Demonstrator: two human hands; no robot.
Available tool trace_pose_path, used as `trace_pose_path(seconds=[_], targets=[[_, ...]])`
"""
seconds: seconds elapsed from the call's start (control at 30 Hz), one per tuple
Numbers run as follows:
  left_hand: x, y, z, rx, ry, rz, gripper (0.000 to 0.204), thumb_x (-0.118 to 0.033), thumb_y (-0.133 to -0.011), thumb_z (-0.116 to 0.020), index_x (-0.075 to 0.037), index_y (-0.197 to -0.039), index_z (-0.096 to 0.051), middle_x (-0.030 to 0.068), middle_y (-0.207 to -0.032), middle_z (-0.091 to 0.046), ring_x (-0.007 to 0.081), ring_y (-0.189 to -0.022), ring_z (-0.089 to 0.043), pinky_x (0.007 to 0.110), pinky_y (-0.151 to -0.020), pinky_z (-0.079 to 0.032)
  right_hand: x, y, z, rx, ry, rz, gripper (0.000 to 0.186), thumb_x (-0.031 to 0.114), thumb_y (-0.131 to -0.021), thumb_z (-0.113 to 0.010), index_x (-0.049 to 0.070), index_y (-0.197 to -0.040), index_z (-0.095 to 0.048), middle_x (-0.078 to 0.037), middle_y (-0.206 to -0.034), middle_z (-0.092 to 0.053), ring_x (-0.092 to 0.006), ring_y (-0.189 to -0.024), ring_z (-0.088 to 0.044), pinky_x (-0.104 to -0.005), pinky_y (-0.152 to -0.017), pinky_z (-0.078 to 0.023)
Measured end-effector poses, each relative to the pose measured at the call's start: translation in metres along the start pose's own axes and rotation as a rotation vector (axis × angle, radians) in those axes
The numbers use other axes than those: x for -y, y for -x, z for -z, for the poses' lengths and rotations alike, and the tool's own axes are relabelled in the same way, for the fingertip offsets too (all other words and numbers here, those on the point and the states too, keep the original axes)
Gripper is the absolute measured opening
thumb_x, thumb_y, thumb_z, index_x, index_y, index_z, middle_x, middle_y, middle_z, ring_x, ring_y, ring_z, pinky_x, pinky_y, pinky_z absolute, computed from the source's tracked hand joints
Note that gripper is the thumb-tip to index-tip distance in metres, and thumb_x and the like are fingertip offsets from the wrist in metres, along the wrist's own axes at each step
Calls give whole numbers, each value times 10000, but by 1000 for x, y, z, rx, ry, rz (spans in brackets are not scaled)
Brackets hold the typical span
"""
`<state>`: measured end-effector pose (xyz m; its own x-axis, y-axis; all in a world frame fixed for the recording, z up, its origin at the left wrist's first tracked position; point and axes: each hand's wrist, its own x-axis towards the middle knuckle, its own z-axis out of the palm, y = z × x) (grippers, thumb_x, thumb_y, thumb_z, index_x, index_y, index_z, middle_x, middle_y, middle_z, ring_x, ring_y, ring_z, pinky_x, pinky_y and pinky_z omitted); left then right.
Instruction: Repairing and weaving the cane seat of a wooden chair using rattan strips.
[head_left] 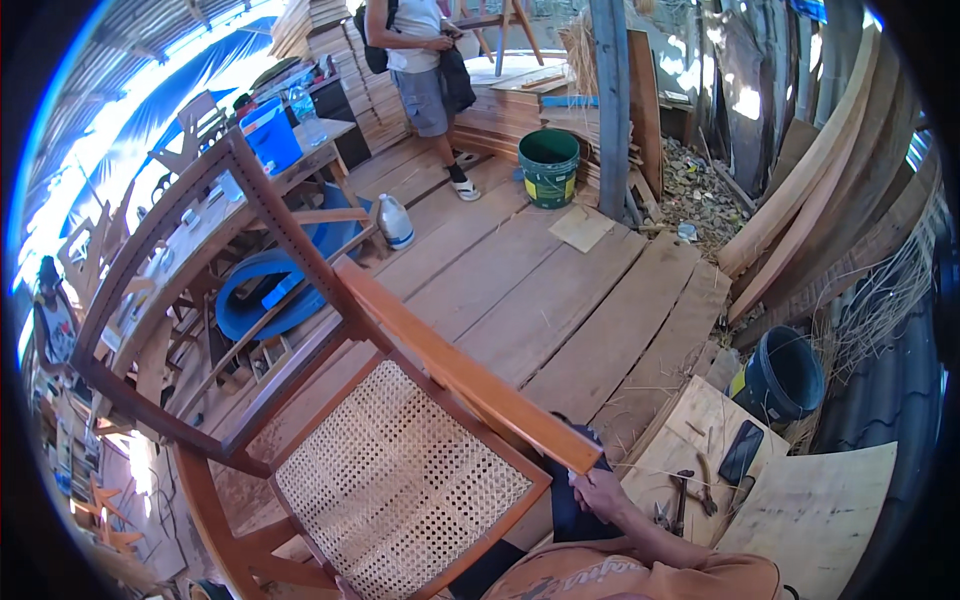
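A wooden chair with a woven cane seat and an open-framed back with rows of small holes fills the lower middle. My right hand is closed just below the end of the right armrest; what its fingers grip is too small to make out. My left hand shows only partly at the bottom edge, holding the seat frame. A board beside my right hand carries pliers, a hammer and a black phone.
A standing person is near a green bucket and a post. A workbench with a blue bin and a white jug are behind the chair. Curved planks and another bucket stand at right.
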<state>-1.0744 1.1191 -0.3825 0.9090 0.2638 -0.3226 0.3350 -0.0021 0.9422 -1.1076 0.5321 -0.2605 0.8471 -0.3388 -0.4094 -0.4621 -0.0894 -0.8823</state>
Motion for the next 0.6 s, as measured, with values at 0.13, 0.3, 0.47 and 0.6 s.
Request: trace_pose_path(seconds=[0.13,0.3,0.47,0.6], targets=[[20,-3,21,-239,-111,326,466,-574,-840,-539,-127,-711,-520,-18,-612,-393,133,-572,-400,334,-529,-353,3,-6,4,67,-167,-60,285,215,-936,-420,28,-754,-537,-31,-552,-521,-113,-419,-498,-247,-389,-393],[-8,0,-19,-278,-86,263,489,-572,-814,-579,-84,-846,-572,6,-738,-488,157,-673,-453,337,-618,-397,16,-4,13,67,-197,-168,236,209,-915,-433,22,-827,-547,-38,-591,-529,-110,-462,-510,-249,-429,-411],[2,-6,-3,-366,-148,266,634,-574,-816,-573,-2,-1087,-604,58,-995,-591,220,-879,-527,356,-770,-446,8,-11,8,104,-225,-153,249,217,-927,-418,18,-840,-540,-40,-584,-527,-116,-444,-509,-254,-417,-408],[13,-4,7,-375,-169,263,633,-575,-819,-566,-3,-1088,-606,56,-979,-593,219,-867,-528,356,-757,-446,3,-17,6,127,-208,-156,261,226,-929,-411,17,-842,-540,-43,-581,-530,-120,-435,-509,-258,-412,-409]])
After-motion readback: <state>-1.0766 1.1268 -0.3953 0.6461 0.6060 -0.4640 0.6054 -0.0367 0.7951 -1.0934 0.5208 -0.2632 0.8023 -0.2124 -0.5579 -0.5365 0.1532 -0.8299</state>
